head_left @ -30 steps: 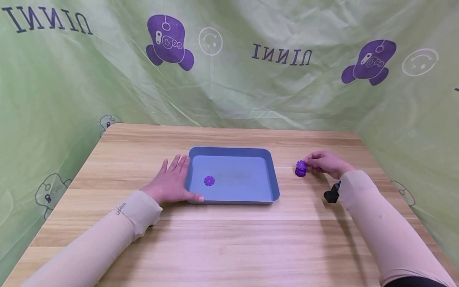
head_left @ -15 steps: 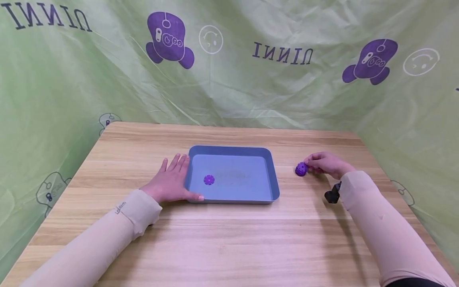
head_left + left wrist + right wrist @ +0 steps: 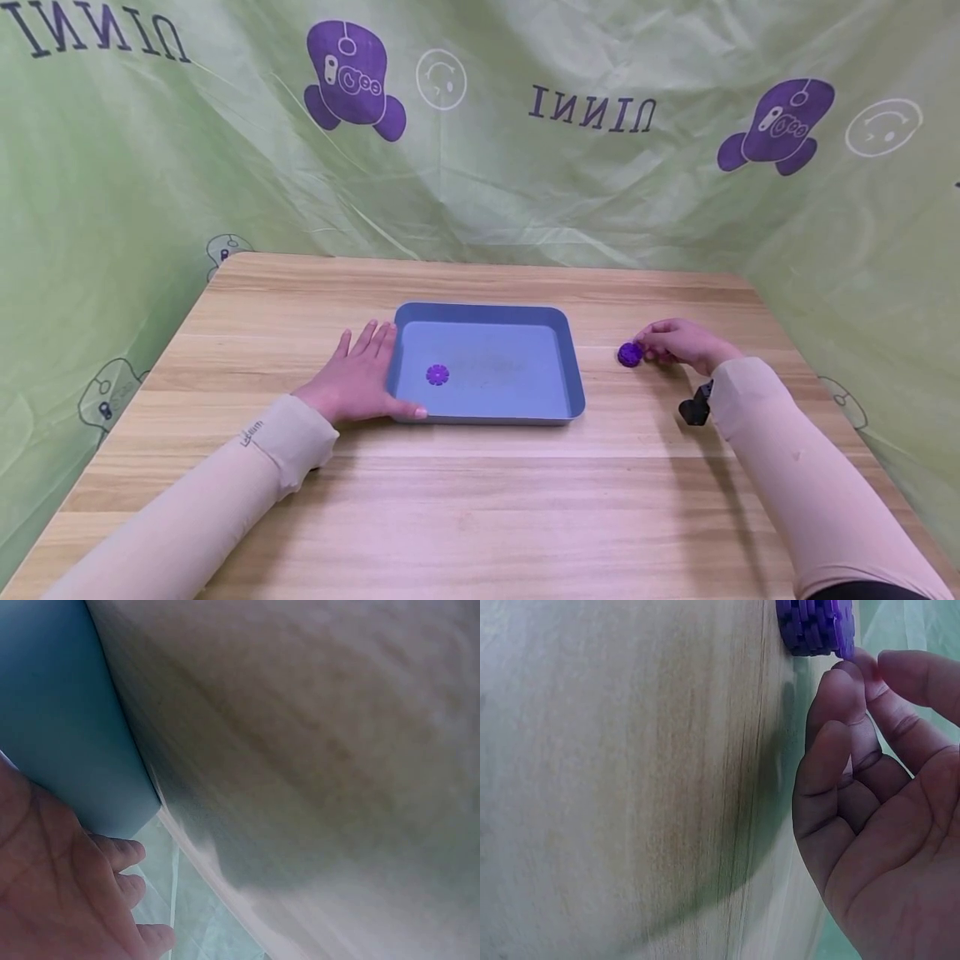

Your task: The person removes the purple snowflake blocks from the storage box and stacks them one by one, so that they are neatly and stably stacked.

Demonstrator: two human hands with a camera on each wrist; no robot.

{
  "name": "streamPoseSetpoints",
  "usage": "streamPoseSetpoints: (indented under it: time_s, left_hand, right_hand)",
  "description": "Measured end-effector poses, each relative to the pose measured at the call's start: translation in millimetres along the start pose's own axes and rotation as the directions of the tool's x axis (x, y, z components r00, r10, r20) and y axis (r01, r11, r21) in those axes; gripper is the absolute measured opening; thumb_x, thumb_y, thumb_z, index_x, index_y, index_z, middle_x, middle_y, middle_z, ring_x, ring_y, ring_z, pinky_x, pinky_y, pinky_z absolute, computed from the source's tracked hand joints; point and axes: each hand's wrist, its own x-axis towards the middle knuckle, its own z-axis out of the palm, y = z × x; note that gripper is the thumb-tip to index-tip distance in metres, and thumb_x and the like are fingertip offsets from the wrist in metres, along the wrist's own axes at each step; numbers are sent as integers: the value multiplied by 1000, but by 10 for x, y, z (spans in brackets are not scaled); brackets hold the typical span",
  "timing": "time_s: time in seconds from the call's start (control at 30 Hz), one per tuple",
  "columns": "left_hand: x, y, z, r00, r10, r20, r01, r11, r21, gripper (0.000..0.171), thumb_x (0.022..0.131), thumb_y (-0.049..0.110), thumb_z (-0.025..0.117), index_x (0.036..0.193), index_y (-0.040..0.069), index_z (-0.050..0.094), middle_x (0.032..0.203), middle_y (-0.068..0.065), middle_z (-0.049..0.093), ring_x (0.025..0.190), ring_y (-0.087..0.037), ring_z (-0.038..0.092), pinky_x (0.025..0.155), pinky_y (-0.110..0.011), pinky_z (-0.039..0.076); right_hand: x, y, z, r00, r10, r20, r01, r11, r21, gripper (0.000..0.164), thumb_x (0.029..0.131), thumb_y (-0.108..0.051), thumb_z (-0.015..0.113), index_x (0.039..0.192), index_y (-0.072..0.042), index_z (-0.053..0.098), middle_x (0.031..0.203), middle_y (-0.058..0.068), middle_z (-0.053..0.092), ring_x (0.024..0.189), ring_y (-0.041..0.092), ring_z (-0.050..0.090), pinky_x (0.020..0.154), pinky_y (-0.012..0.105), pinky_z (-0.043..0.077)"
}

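Observation:
My left hand rests with spread fingers on the left rim of a shallow blue-grey tray, its thumb over the near edge. One purple notched snowflake disc lies flat inside the tray, left of its middle. To the right of the tray, a short stack of purple snowflake discs stands on the table, their toothed edges showing in the right wrist view. My right hand pinches the edge of the top disc with thumb and index finger, its other fingers curled below.
A pale wooden table carries everything. Green printed cloth hangs behind it and along both sides. A black wrist device hangs under the right sleeve, close over the table.
The top disc at my right hand has gone from tilted up to lying level with the stack. My left hand and the tray keep their places.

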Motion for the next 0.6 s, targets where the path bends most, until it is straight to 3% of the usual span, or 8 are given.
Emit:
streamPoseSetpoints:
  time_s: [0.17,0.37,0.6]
  left_hand:
    - [-9,8,-7,1000,-2,2,2,1000,-2,144,72,84,69,160,-12,7,168,-28,10,156,-42,-1,122,-63,-1]
    - [2,12,-4,1000,-6,4,6,1000,2,143,73,84,69,160,-11,7,169,-28,9,156,-42,-1,123,-63,-1]
    - [0,4,-8,1000,-10,11,10,1000,2,144,72,85,69,161,-11,6,169,-28,7,156,-41,-3,123,-62,-2]
  right_hand:
    - [4,0,7,1000,6,4,-7,1000,4,28,109,-15,50,119,8,62,88,-2,64,80,10,58,73,25,50]
    - [16,-8,-32,1000,-12,-4,12,999,-31,35,110,-15,47,128,14,56,91,-2,64,84,12,58,77,28,51]
    - [40,-204,-3,995,-83,-55,79,994,-69,41,111,-15,45,134,18,48,113,12,63,101,19,59,96,43,50]
